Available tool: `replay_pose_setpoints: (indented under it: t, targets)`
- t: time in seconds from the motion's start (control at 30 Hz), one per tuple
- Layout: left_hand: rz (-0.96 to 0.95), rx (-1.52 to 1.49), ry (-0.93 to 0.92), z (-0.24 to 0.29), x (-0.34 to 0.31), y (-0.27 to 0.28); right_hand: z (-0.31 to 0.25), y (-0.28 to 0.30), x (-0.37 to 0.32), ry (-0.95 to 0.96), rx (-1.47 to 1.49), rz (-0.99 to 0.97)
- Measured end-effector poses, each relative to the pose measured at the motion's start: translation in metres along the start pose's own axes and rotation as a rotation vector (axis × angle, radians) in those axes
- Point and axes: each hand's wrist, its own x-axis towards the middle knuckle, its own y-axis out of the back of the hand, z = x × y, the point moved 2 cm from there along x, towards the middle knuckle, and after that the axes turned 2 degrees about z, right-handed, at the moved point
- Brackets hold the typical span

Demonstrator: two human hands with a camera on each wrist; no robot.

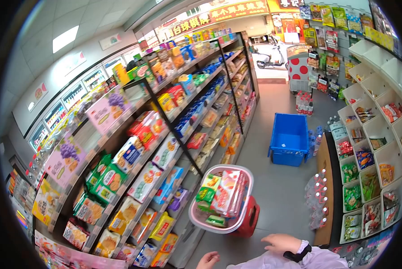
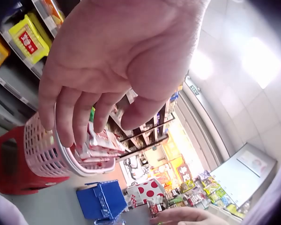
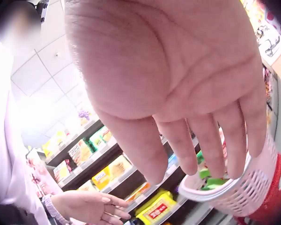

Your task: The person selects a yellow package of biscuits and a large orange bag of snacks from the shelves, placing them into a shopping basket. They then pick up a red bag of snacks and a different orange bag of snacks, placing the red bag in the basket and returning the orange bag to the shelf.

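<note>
Low in the head view, my left hand (image 1: 208, 260) is near the bottom edge, fingers loosely bent and holding nothing. To its right my right hand (image 1: 282, 244) hangs with relaxed fingers, also bare of any object. Both palms show in the wrist views, the left hand (image 2: 117, 61) and the right hand (image 3: 178, 79) with fingers extended. Ahead of the hands a pink plastic basket (image 1: 193, 215) sits on a red stool (image 1: 251, 219). Inside lie pink-and-white snack packs (image 1: 230, 193) and a green pack (image 1: 206, 193). Neither hand touches the basket in the head view.
Shelves of packaged biscuits (image 1: 111, 179) line the left side. A blue crate (image 1: 289, 139) stands on the aisle floor, with bundled bottles (image 1: 316, 201) nearer on the right. White bins (image 1: 351, 197) of snack packets fill the right wall. A scooter (image 1: 271, 54) is outside the doorway.
</note>
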Motion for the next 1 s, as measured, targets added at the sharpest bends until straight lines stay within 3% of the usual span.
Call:
replay_pose_setpoints:
  t: [0.2, 0.37, 0.4, 0.43, 0.63, 0.8, 0.93, 0.97, 1.0]
  targets:
    - [-0.188, 0.106, -0.007, 0.046, 0.064, -0.124, 0.079, 0.083, -0.066, -0.223, -0.067, 0.17]
    - [-0.378, 0.218, 0.059, 0.028, 0.128, -0.169, 0.121, 0.108, -0.094, -0.283, 0.093, 0.227]
    - [-0.377, 0.231, 0.107, 0.067, 0.123, -0.185, 0.126, 0.112, -0.095, -0.294, 0.115, 0.233]
    - [-0.38, 0.248, 0.126, 0.07, 0.133, -0.191, 0.131, 0.115, -0.095, -0.308, 0.139, 0.24]
    - [-0.405, 0.338, 0.106, 0.088, 0.199, -0.22, 0.162, 0.143, -0.088, -0.401, 0.219, 0.304]
    - [-0.43, 0.189, 0.104, 0.097, 0.278, -0.255, 0.21, 0.181, -0.068, -0.503, 0.199, 0.258]
    - [-0.402, 0.254, 0.119, 0.128, 0.347, -0.273, 0.252, 0.232, -0.024, -0.585, 0.172, 0.191]
    - [-0.399, 0.262, 0.044, 0.13, 0.369, -0.273, 0.264, 0.239, -0.012, -0.606, 0.177, 0.172]
    - [-0.393, 0.271, -0.022, 0.129, 0.39, -0.272, 0.283, 0.242, 0.002, -0.413, 0.069, 0.321]
